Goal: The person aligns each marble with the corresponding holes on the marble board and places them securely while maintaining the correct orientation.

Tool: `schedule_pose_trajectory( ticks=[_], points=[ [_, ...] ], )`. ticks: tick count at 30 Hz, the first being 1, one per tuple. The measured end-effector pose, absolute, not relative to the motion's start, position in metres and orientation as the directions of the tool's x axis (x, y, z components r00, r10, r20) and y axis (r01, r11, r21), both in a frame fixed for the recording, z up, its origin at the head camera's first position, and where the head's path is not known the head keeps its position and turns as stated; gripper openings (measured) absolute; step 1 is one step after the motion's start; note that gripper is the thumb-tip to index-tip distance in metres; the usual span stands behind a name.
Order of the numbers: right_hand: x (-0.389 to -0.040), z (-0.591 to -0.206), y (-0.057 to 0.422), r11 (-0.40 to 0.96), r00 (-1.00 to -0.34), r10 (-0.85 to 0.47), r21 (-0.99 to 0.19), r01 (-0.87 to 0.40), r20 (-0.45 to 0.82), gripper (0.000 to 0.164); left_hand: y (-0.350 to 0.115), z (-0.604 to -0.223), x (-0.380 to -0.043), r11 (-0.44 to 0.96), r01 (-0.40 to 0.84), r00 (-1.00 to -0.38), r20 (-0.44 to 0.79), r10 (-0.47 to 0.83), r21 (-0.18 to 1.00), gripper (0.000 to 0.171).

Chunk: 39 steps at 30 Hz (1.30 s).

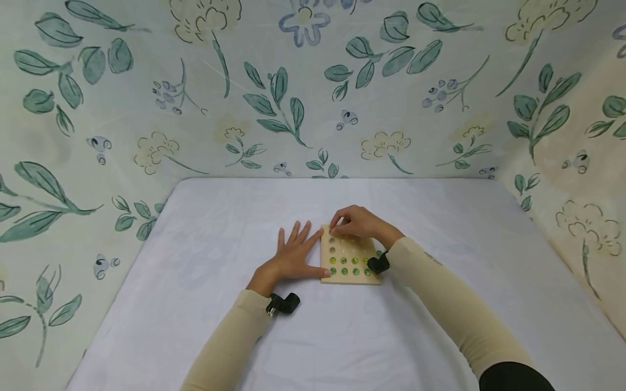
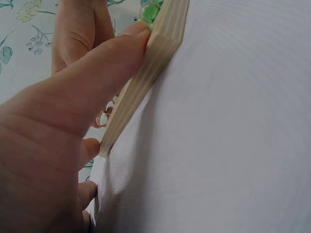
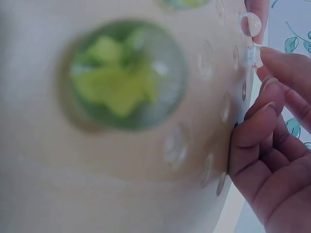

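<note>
Soft light, faint shadow beside the board (image 2: 142, 80), near green marble (image 3: 129, 75) blurry

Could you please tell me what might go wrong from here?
The clear marble at the fingertips of the right hand could slip and roll off the board. The black camera on the right wrist sits close to the green marbles and might knock one. The left hand, its thumb beside a corner marble, could nudge it.

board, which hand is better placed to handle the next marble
Probably the right hand: it is over the board, its fingertips at a clear marble. The left hand is spread at the board's left edge, seemingly better suited to steadying it.
</note>
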State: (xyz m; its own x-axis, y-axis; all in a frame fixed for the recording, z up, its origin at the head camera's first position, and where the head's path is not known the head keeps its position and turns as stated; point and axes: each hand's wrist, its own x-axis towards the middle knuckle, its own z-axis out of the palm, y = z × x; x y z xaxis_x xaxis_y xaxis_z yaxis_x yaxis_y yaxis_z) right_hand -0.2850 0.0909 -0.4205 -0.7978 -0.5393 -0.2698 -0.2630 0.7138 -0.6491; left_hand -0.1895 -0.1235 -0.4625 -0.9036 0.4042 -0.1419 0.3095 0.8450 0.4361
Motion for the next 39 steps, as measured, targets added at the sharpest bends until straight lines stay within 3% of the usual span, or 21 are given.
schedule_pose_trajectory(
  ticks=[10, 22, 39],
  points=[
    [-0.283, -0.417, 0.102, 0.687, -0.789, -0.563, -0.67, -0.282, -0.245, 0.015, -0.123, -0.46, -0.19, 0.844, 0.321, -0.898, -0.143, 0.415, 0.43, 0.107],
    [-0.273, -0.417, 0.125, 0.709, -0.832, -0.496, -0.669, -0.223, -0.249, 0.014, -0.124, -0.464, -0.191, 0.848, 0.306, -0.901, -0.155, 0.404, 0.432, 0.109],
    [-0.265, -0.414, 0.163, 0.719, -0.849, -0.5, -0.629, -0.297, -0.171, 0.017, -0.123, -0.463, -0.189, 0.846, 0.304, -0.908, -0.136, 0.397, 0.438, 0.109]
  ],
)
